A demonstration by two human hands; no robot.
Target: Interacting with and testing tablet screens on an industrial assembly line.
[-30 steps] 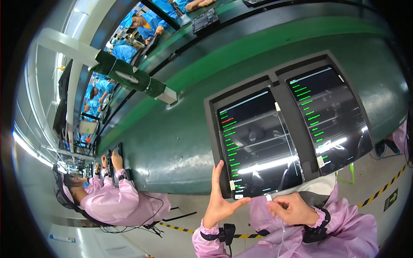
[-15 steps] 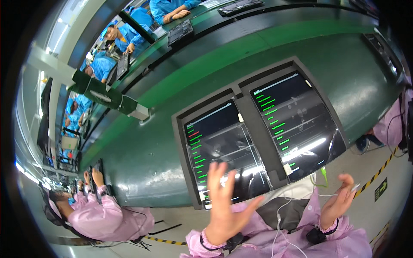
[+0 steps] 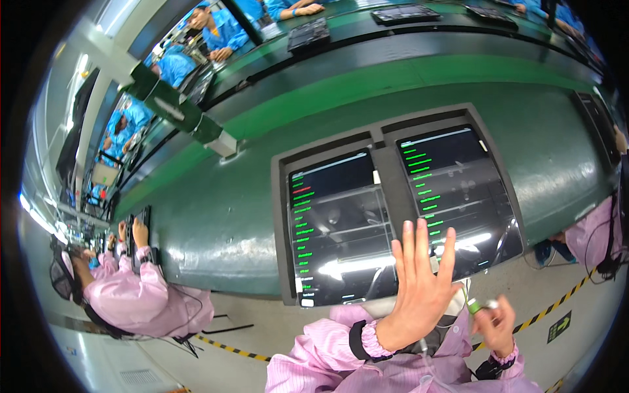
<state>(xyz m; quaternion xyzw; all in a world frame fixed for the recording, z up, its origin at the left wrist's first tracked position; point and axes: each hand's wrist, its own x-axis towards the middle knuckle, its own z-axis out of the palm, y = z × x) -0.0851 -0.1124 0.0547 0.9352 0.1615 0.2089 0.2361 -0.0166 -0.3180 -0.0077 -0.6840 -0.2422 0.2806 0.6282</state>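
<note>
Two tablets lie screen up in a dark grey foam tray. The left tablet and the right tablet both show lists of mostly green text, with one red line on the left one. My left hand is open, its fingers spread over the near left part of the right tablet; contact cannot be told. Just off the tray's near edge, my right hand pinches a green cable plug. A small white plug shows at the same fingers. A white cord hangs over my pink smock.
The tray rests on a green bench. A green and white post rises behind it at left. Co-workers in pink sit at left and right. Across the bench, people in blue handle dark devices.
My left hand has moved right, from the left tablet to the right one. My right hand has moved left and down onto the green plug, which hung free before. The view has shifted.
</note>
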